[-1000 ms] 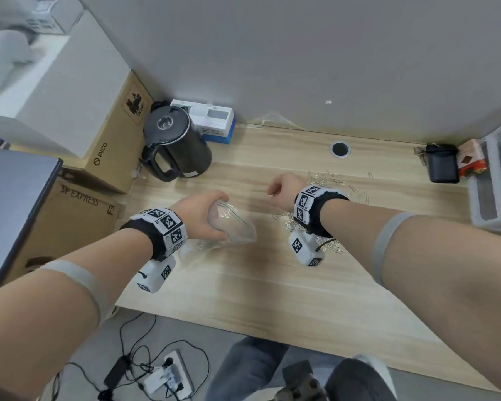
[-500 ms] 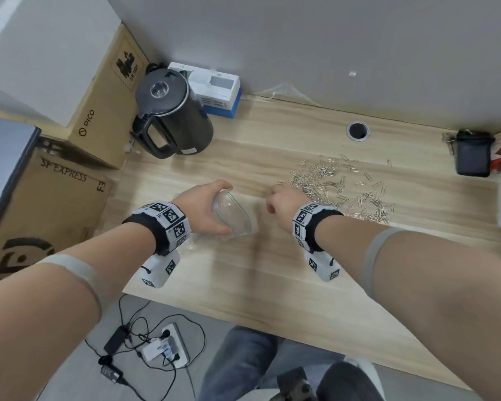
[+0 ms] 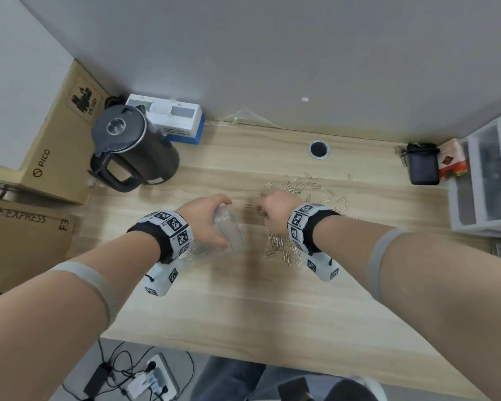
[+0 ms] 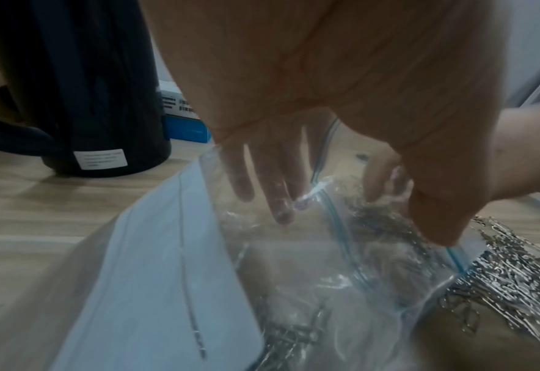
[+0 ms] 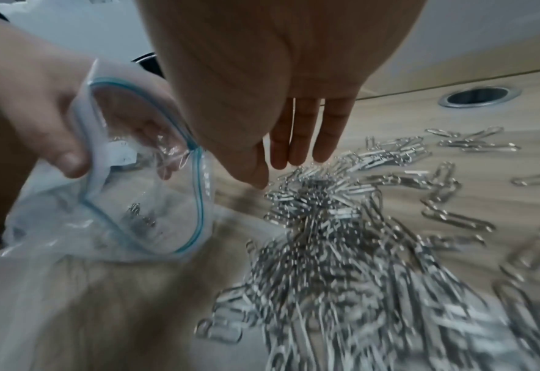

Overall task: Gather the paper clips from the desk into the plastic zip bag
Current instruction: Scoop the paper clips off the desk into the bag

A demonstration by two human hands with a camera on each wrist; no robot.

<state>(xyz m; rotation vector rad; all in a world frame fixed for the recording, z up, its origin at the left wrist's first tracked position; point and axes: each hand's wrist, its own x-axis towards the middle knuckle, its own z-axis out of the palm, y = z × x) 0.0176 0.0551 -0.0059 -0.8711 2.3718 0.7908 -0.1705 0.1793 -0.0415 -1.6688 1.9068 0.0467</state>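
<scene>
My left hand (image 3: 206, 218) holds a clear plastic zip bag (image 3: 232, 231) with a blue seal on the wooden desk (image 3: 243, 308). Its fingers (image 4: 278, 198) are inside the mouth and its thumb is outside, keeping the mouth wide. A few silver paper clips (image 4: 294, 333) lie inside the zip bag (image 5: 141, 200). My right hand (image 5: 294, 155) is just right of the mouth, fingers straight, tips on a heap of paper clips (image 5: 341, 226). More paper clips (image 3: 298, 183) lie scattered beyond the right hand (image 3: 275, 209).
A black kettle (image 3: 133, 149) and a white-and-blue box (image 3: 171, 117) stand at the back left, beside cardboard boxes (image 3: 58, 140). A cable hole (image 3: 318, 149) is behind the clips. A black pouch (image 3: 422, 166) and plastic drawers (image 3: 489, 175) stand at the right.
A heap of clips now lies under my right wrist, nearer the bag than half a second ago. My left hand keeps hold of the bag's mouth. The head view has shifted.
</scene>
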